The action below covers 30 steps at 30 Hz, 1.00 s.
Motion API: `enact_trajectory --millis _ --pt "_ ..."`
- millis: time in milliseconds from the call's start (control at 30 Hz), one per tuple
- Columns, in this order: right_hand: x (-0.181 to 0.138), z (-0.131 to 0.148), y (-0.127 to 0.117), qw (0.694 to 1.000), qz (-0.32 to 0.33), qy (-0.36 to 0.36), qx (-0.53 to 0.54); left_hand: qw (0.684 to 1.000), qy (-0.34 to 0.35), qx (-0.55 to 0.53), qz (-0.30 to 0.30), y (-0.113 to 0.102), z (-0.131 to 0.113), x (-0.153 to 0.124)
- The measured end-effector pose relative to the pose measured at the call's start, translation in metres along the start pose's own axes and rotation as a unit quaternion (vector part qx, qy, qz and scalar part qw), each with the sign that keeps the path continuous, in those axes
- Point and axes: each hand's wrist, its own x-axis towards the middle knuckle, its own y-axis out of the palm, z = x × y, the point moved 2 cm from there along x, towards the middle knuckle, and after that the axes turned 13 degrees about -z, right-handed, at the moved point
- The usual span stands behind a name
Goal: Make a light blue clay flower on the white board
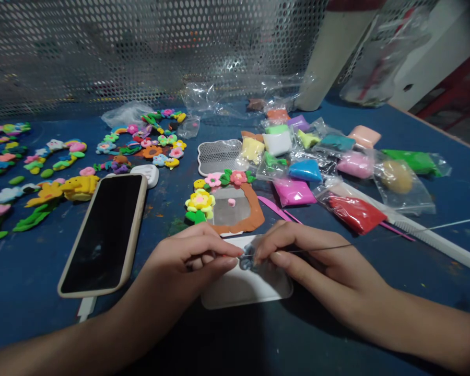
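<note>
My left hand (191,256) and my right hand (309,256) meet over a white board (250,290) near the table's front edge. Both pinch a small grey-blue clay piece (246,259) between their fingertips. My right hand also grips a thin metal wire tool (376,240) that runs off to the right. Just behind the hands lies a small mirror (232,209) with a brown clay frame and clay flowers in yellow, pink and red. A tiny pink bit sits on the mirror's glass.
A phone (104,232) lies screen-up at the left. Bags of coloured clay (317,167) fill the right middle. Finished clay flowers and figures (55,167) spread over the left. A white ruler-like tool (434,237) lies at the right. Perforated metal mesh (141,47) stands behind.
</note>
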Motion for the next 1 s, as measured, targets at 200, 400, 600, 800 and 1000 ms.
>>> enact_trajectory --millis 200,400,600,800,1000 --pt "0.0007 0.0009 0.0 1.0 0.003 -0.018 0.011 0.999 -0.024 -0.009 0.019 -0.0008 0.0012 -0.0003" --pt "-0.0009 0.0024 -0.0003 1.0 -0.002 -0.028 0.008 1.0 -0.008 -0.008 0.021 0.0 0.0024 0.0001" --pt "-0.0017 0.0026 -0.0006 1.0 -0.003 -0.025 0.015 1.0 -0.003 -0.001 0.022 0.0005 0.0016 0.0004" --pt "0.0001 0.003 -0.0002 1.0 0.006 -0.015 0.019 1.0 -0.01 -0.002 0.028 0.0001 0.0006 -0.0003" --pt "0.0012 0.0028 0.001 1.0 0.008 -0.015 0.023 1.0 -0.007 0.004 0.027 0.0003 -0.0009 -0.0013"
